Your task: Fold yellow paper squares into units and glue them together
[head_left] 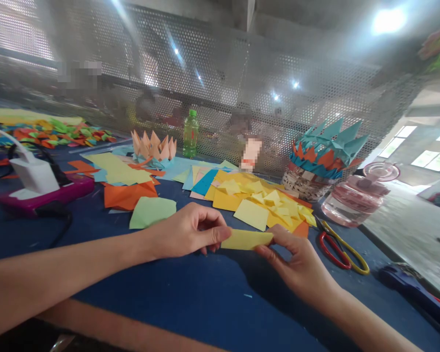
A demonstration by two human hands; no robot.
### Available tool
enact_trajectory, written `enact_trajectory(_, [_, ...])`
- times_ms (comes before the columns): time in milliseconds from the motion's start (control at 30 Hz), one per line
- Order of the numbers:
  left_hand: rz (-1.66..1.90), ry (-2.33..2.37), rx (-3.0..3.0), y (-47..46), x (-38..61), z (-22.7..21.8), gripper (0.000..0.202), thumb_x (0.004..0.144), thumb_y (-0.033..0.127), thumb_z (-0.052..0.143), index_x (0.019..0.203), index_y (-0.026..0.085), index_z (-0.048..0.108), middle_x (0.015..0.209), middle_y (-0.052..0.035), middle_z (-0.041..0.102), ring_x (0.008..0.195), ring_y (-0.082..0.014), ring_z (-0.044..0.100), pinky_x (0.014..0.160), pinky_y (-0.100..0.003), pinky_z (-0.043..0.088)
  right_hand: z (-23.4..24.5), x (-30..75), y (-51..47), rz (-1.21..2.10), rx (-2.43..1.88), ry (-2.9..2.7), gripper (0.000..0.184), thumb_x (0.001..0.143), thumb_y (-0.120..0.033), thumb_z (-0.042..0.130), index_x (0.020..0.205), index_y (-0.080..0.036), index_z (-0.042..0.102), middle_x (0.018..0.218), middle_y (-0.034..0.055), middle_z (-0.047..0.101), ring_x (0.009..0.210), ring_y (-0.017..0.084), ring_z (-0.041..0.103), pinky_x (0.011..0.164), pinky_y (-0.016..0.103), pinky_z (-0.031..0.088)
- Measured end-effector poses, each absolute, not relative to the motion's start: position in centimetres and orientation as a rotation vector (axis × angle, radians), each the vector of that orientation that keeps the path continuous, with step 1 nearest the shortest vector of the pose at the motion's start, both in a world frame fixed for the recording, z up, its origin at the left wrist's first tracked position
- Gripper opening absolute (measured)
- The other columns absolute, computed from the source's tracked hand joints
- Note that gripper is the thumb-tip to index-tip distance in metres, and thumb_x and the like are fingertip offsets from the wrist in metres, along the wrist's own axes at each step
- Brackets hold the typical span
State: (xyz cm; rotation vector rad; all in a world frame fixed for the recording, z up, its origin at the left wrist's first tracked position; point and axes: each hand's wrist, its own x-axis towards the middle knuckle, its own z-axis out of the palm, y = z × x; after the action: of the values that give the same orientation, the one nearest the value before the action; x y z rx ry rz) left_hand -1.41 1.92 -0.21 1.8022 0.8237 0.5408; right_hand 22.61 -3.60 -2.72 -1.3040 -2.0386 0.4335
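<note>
Between my two hands is a narrow folded strip of yellow paper [246, 240], held level just above the blue table. My left hand [198, 229] pinches its left end between thumb and curled fingers. At the other end, my right hand [289, 252] grips the paper between thumb and fingertips. Just beyond lies a pale yellow paper square [251, 214], beside a pile of small folded yellow pieces [275, 198] on yellow sheets. A light green paper sheet [153, 212] lies close behind my left wrist.
Red-and-yellow-handled scissors [342, 249] and a dark blue tool [414, 288] lie right. Behind them stand a pink water bottle [355, 200] and a teal-orange paper piece [326, 151]. A purple power strip [47, 195] with a white charger sits left. A green bottle [190, 134] stands by the mesh screen.
</note>
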Motion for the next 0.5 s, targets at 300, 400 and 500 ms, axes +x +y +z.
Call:
enact_trajectory(300, [0.517, 0.806, 1.743, 1.69, -1.48, -0.05, 0.034, 0.083, 0.047, 0.068, 0.092, 0.015, 0.067, 0.082, -0.0008, 0.066, 0.062, -0.0102, 0.061, 0.058, -0.019, 0.052, -2.81, 22.51, -3.65, 0.377, -1.271, -2.101, 0.029, 0.094, -0.038, 0.052, 0.077, -0.019, 0.065, 0.070, 0.0031, 0.061, 0.069, 0.018, 0.054, 0.064, 0.029, 0.044])
enact_trajectory(400, [0.516, 0.806, 1.725, 1.48, -1.52, 0.17, 0.028, 0.083, 0.041, 0.068, 0.092, 0.015, 0.067, 0.081, -0.0006, 0.066, 0.064, -0.0110, 0.064, 0.060, -0.019, 0.052, -2.79, 22.49, -3.58, 0.375, -1.275, -2.096, 0.026, 0.093, -0.036, 0.053, 0.077, -0.019, 0.065, 0.070, 0.0029, 0.062, 0.069, 0.018, 0.055, 0.064, 0.029, 0.045])
enact_trajectory(500, [0.540, 0.792, 1.720, 1.46, -1.60, 0.31, 0.025, 0.084, 0.039, 0.067, 0.091, 0.015, 0.067, 0.081, -0.0006, 0.067, 0.066, -0.0116, 0.065, 0.062, -0.019, 0.053, -2.83, 22.46, -3.52, 0.382, -1.275, -2.092, 0.025, 0.093, -0.035, 0.054, 0.078, -0.019, 0.066, 0.071, 0.0032, 0.063, 0.069, 0.018, 0.055, 0.065, 0.029, 0.046])
